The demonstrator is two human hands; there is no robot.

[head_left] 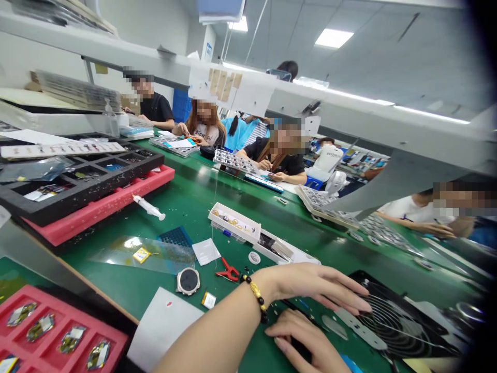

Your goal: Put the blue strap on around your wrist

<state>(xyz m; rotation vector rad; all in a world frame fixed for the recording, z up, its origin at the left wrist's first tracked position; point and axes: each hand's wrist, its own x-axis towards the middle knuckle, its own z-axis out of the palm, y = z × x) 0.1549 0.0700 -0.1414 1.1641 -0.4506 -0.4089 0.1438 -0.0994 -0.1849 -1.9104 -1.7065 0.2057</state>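
My left hand [322, 285], with a black and gold bead bracelet [256, 295] at its wrist, reaches across to the right. Its fingers are stretched out, holding nothing, their tips over the near edge of a black fan with a round wire grille [399, 316]. Just below the fingertips lies a flat pale strip with holes [361, 329]. Lower down, my right hand [306, 336] is near the table, its thumb and fingers apart around a dark gap; I see nothing held there. A red spring clamp [228, 270], a round watch body [188, 281] and a small battery [208, 299] lie left of the hands.
Beyond are a white parts box [235, 223], a syringe [149, 207] and a clear film [128, 254] bearing a yellow battery [142, 254]. Black foam trays [77, 181] stand at left, a pink foam tray [58, 331] at lower left. Co-workers sit across the green bench [194, 194].
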